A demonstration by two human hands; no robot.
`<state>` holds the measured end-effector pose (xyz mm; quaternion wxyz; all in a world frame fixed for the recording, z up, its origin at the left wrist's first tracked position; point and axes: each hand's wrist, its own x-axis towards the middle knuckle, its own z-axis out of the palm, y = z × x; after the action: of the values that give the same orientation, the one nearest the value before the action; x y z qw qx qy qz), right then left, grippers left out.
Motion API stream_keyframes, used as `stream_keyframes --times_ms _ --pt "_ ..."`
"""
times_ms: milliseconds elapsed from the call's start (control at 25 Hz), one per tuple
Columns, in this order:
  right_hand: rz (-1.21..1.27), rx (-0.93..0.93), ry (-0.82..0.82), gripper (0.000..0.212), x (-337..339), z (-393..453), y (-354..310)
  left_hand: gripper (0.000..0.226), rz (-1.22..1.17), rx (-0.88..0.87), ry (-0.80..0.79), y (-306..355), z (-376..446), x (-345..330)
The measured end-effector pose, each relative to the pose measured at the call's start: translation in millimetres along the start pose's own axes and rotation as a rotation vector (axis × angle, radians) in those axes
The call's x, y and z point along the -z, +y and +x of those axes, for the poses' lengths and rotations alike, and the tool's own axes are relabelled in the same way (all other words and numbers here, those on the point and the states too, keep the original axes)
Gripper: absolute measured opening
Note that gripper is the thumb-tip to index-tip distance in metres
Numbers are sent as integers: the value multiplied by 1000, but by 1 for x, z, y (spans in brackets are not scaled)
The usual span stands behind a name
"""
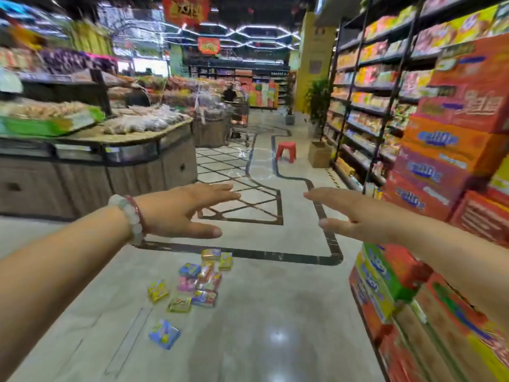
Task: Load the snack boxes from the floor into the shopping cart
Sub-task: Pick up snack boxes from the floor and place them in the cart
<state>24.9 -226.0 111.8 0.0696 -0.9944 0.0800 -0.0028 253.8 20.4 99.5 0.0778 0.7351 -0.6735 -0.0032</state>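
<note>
Both hands, left hand point(179, 209) and right hand point(358, 213), reach forward flat-fingered and empty above scattered snack boxes point(192, 282) on the near floor point(275, 312). Loading seems not yet begun; next comes stooping to grasp a box. Stacked cartons point(440, 166) crowd the right; open aisle lies left. The only shopping cart point(239, 119) visible stands far off.

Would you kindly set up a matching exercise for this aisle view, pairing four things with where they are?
Things:
1. snack boxes
2. red stool
3. bracelets
4. stacked cartons

Places:
A. on the left wrist
B. scattered on the floor below the hands
C. at the right edge, beside the shelves
D. far down the aisle, on the floor

Pairs: 1-B, 2-D, 3-A, 4-C
</note>
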Motion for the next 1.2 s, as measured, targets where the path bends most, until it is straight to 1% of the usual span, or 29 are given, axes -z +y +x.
stream_keyframes --times_ms 80,160,320,400,480,560,640,680,800,880,960,1040,1120,1200 --pt "-5 39 7 61 -3 64 5 78 5 82 -7 -48 7 6" --pt "18 58 3 63 -4 120 7 77 -4 139 -41 -90 18 13" --pt "85 88 23 67 -14 224 27 81 -12 171 -58 -168 59 15" --pt "130 95 20 67 -27 271 40 82 -58 165 -78 -207 85 1" --pt "161 100 -7 62 -49 323 60 78 -105 153 -108 -251 117 -22" --pt "224 117 -36 58 -77 375 84 74 -140 166 -123 -292 150 -49" --pt "263 149 -84 57 -111 434 109 68 -217 231 -131 -334 180 -84" --pt "279 155 -115 57 -127 463 120 68 -252 257 -129 -355 194 -103" --pt "283 170 -217 58 -180 538 141 79 -344 303 -145 -414 221 -163" --pt "273 191 -280 56 -219 589 150 77 -421 354 -106 -458 229 -208" --pt "285 230 -319 53 -259 637 154 83 -492 404 -60 -494 229 -250" --pt "275 267 -388 53 -305 687 156 89 -593 508 -72 -534 228 -288" --pt "235 253 -440 55 -360 729 160 92 -635 630 -74 -572 223 -335" --pt "216 229 -445 56 -426 768 169 85 -655 745 -61 -609 218 -394"
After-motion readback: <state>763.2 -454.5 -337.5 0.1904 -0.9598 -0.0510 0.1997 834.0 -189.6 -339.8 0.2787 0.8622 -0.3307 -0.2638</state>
